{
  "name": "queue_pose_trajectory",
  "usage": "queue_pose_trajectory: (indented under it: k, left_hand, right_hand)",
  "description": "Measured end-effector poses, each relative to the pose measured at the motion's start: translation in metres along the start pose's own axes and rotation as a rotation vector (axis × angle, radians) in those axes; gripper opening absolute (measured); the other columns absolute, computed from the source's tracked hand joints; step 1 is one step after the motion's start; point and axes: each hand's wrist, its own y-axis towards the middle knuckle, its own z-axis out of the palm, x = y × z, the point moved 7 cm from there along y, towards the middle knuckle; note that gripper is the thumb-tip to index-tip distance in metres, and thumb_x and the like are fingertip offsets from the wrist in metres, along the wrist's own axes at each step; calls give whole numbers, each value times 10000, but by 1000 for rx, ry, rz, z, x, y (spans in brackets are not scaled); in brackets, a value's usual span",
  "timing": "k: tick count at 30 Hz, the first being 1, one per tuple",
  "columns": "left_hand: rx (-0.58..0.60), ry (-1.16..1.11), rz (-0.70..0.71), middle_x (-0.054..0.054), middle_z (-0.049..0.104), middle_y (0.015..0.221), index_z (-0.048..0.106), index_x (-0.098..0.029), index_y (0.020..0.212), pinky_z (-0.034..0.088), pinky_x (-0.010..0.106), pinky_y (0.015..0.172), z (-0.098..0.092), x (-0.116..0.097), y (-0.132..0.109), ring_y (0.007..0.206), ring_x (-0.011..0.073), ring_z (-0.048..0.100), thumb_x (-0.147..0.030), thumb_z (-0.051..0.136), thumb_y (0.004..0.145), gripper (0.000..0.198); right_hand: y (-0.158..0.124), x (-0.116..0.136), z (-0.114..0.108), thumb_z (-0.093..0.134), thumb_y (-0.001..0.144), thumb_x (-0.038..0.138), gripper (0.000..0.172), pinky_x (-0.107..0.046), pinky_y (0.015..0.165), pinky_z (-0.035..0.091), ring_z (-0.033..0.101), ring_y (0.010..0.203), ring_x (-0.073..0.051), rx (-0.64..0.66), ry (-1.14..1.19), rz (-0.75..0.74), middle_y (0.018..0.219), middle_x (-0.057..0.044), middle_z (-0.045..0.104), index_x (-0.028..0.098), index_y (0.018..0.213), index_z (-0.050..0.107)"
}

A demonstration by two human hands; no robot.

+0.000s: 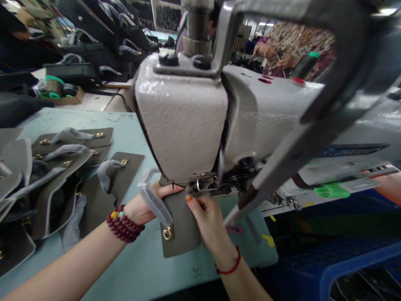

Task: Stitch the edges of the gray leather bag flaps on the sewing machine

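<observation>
An olive-grey leather flap [184,232] with a gold ring clasp and a plastic-wrapped strap [153,200] lies under the head of a grey sewing machine [188,121]. My left hand [147,205], with a dark bead bracelet on the wrist, grips the flap's left edge beside the strap. Pinching the flap's upper right edge just below the needle area is my right hand [208,217], which wears a red cord at the wrist. The needle itself is hidden behind the machine head.
A pile of similar grey flaps with wrapped straps [62,175] covers the left of the pale green table [131,133]. Thread spools in a box [56,90] sit further back. A person in a patterned top [291,46] works behind the machine. Blue crates [328,263] stand at lower right.
</observation>
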Motion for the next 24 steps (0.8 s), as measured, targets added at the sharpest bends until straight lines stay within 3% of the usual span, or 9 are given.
queue_pose_trajectory:
  k: [5, 11, 18, 24]
  left_hand:
    - [-29, -14, 17, 67, 780, 735, 723, -101, 719, 629, 272, 676, 4, -7, -1, 737, 238, 752, -221, 911, 534, 289]
    - [0, -12, 9, 58, 793, 802, 751, -106, 809, 621, 266, 693, -2, -2, 0, 702, 201, 747, -238, 887, 602, 280]
    - [-6, -41, 76, 17, 719, 564, 690, -124, 597, 605, 259, 597, -4, 0, 4, 500, 130, 645, -228, 908, 559, 245]
    - [-116, -85, 98, 51, 736, 614, 762, -129, 811, 617, 317, 649, -1, 6, -6, 562, 191, 691, -178, 889, 543, 300]
  right_hand:
    - [0, 2, -1, 551, 860, 443, 446, -235, 504, 188, 248, 569, -94, -19, -20, -6, 570, 36, 280, 192, 565, 330]
    - [0, 1, 0, 544, 892, 443, 436, -243, 515, 188, 257, 581, -97, 10, -14, 7, 591, 32, 294, 184, 588, 370]
    - [-4, 1, -4, 554, 897, 464, 422, -233, 516, 211, 285, 584, -94, 118, -69, 20, 613, 30, 341, 163, 616, 463]
    - [-10, 10, -18, 558, 917, 443, 393, -224, 528, 252, 356, 611, -103, 189, -205, 5, 641, 19, 421, 149, 658, 530]
